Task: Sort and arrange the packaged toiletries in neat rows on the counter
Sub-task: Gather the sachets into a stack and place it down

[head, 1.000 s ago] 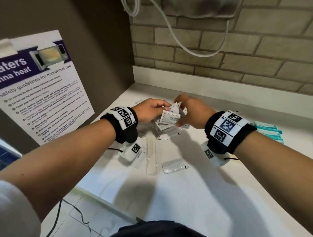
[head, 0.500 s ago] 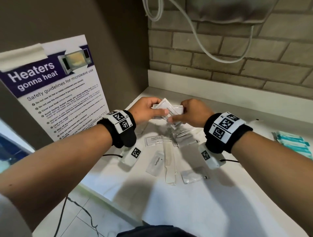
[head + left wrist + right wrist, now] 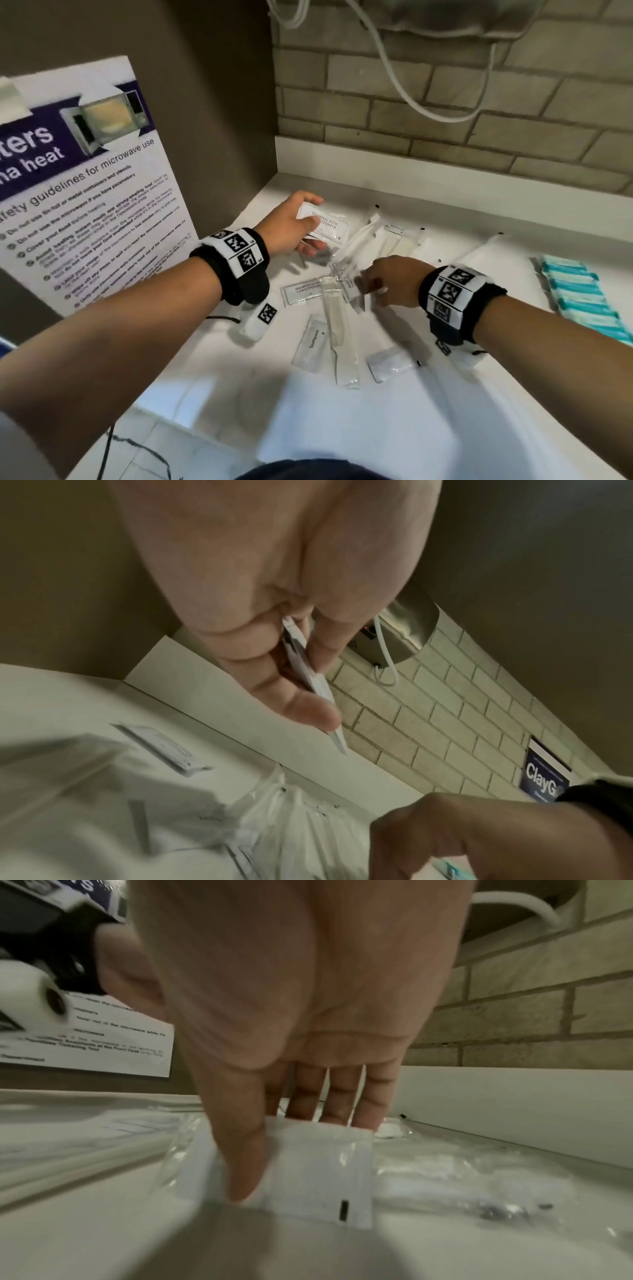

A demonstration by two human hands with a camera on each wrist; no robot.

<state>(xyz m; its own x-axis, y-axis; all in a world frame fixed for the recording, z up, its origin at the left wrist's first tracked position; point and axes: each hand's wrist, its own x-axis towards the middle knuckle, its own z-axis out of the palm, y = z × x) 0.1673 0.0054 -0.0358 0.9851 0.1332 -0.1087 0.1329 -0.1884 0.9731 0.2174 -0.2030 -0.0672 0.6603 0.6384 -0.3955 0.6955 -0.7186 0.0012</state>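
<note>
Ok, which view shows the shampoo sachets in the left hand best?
The head view: the left hand holds the shampoo sachets face up, print readable. The left wrist view shows the shampoo sachets only edge-on between thumb and fingers. The right wrist view does not show them.

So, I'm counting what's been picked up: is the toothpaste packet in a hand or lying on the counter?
Lying flat on the counter: the toothpaste packet sits apart from both hands, untouched.

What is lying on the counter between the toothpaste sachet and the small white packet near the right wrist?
In the head view, a long clear packet lies between the toothpaste sachet and the small white packet, its near end reaching past both.
</note>
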